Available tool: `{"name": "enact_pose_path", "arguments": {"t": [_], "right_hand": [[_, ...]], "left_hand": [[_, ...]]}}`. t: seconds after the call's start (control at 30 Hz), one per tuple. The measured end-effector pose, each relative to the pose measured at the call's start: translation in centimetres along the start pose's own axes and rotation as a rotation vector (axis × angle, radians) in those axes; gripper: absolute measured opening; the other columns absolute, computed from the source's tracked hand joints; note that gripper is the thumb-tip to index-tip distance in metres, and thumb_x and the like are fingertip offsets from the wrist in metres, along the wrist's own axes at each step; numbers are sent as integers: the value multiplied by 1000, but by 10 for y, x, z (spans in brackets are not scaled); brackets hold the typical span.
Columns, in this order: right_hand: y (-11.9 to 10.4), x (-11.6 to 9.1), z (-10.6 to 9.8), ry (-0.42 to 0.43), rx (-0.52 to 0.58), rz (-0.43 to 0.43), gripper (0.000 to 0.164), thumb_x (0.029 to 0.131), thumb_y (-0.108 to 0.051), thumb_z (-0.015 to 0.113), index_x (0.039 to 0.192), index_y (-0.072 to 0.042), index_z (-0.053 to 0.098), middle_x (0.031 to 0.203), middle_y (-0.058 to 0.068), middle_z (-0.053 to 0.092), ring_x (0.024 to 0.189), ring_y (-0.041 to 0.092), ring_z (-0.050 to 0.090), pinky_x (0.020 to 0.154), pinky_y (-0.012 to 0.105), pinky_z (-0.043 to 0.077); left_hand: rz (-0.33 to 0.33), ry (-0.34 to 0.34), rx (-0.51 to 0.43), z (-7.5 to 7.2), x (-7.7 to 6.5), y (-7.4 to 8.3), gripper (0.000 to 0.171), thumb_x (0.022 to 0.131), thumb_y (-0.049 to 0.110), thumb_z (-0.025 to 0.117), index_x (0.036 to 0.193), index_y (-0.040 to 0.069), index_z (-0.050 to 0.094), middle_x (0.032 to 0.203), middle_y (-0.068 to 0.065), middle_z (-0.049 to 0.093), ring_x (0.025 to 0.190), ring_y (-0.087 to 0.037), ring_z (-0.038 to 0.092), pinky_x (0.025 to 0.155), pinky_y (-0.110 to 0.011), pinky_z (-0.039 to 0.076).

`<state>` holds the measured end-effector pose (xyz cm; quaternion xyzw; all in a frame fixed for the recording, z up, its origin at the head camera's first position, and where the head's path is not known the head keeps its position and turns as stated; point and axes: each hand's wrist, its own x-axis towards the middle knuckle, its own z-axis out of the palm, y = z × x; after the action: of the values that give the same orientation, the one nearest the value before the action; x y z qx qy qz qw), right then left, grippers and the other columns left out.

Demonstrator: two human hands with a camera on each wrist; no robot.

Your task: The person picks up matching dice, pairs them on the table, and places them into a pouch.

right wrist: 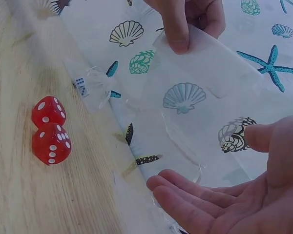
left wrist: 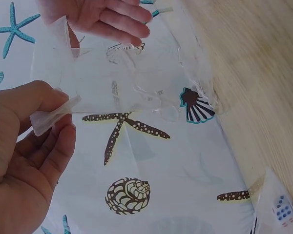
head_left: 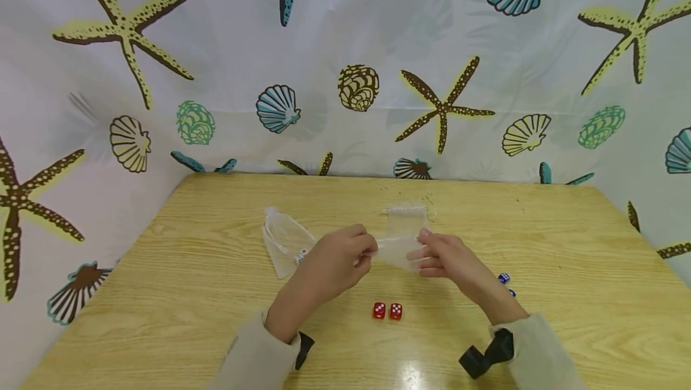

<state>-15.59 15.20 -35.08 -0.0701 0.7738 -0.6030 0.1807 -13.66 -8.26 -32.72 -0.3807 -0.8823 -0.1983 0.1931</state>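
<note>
My left hand pinches one edge of a sheer white drawstring pouch between thumb and fingers, above the table. In the left wrist view, thin cords dangle beside the pouch. At the pouch's other side is my right hand; the right wrist view shows its fingers extended, the thumb apart, gripping nothing. Whether it touches the pouch I cannot tell. Two red dice lie side by side on the table, nearer me than the hands.
To the left, another sheer pouch lies on the wooden table with white dice inside. Behind the hands lies a further piece of sheer material. Blue dice sit beside my right wrist. A shell-patterned cloth stands behind the table.
</note>
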Motion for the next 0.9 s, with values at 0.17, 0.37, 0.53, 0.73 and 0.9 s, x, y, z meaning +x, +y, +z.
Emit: {"name": "enact_pose_path", "arguments": {"t": [0.17, 0.37, 0.53, 0.73, 0.9], "right_hand": [[-1, 1, -1, 40, 42, 1, 57, 102, -35, 41, 137, 11, 40, 125, 23, 59, 97, 10, 64, 85, 25, 53], [2, 1, -2, 104, 25, -29, 58, 93, -17, 59, 140, 8, 37, 110, 16, 69, 87, 9, 67, 80, 26, 53], [-1, -2, -2, 155, 46, -118, 56, 90, -4, 62, 140, 8, 38, 101, 15, 71, 79, 6, 69, 74, 24, 56], [-9, -8, -2, 238, 25, -171, 50, 89, -3, 62, 135, 7, 44, 103, 16, 71, 79, 3, 69, 74, 22, 56], [-14, -13, -4, 284, -18, -204, 42, 89, -2, 63, 128, 6, 49, 104, 20, 70, 78, 2, 69, 73, 23, 56]], "left_hand": [[89, -14, 33, 3, 0, 11, 13, 81, -4, 67, 80, 9, 66, 78, 0, 58, 65, -8, 52, 58, -14, 44], [144, -35, 97, 7, 1, 17, 13, 81, -3, 68, 81, 9, 67, 78, 0, 59, 66, -8, 53, 57, -14, 44], [130, -79, 85, 8, 0, 21, 12, 83, -1, 67, 83, 11, 67, 78, 2, 58, 65, -7, 49, 56, -14, 41], [75, -171, -60, 6, -2, 16, 8, 84, 10, 71, 91, 11, 68, 85, 2, 59, 68, -7, 52, 61, -16, 45], [-36, -168, -209, 5, -4, 5, 14, 85, 23, 71, 95, 14, 68, 89, 4, 62, 75, -9, 57, 68, -21, 49]]}}
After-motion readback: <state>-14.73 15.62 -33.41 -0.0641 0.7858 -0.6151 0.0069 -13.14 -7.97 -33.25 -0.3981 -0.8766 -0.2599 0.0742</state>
